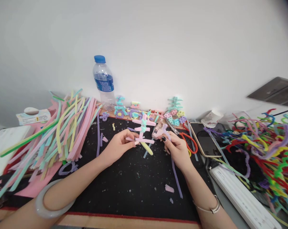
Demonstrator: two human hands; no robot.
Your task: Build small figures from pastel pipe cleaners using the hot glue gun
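Pinched in my left hand (pixel 121 143) is a piece of fuzzy stems (pixel 143 128), with pink bars crossing a mint-green middle and a yellow-green stem (pixel 146 148) sticking out below. My right hand (pixel 175 146) is closed, thumb and fingers together, at a short purple fuzzy stem (pixel 165 129). A long purple strip (pixel 176 178) lies below that hand. Just behind its fingertips is a small pinkish object (pixel 157 131) whose nature I cannot make out. The two hands are apart, over the black mat (pixel 134 190).
A large bundle of pastel stems (pixel 72 127) lies at left, near a tissue pack (pixel 34 117). Along the wall stand a bottle (pixel 103 79) and finished fuzzy shapes (pixel 174 111). Red-handled scissors (pixel 190 143), a phone (pixel 206 140), a power strip (pixel 244 197) and tangled stems (pixel 272 152) are at right.
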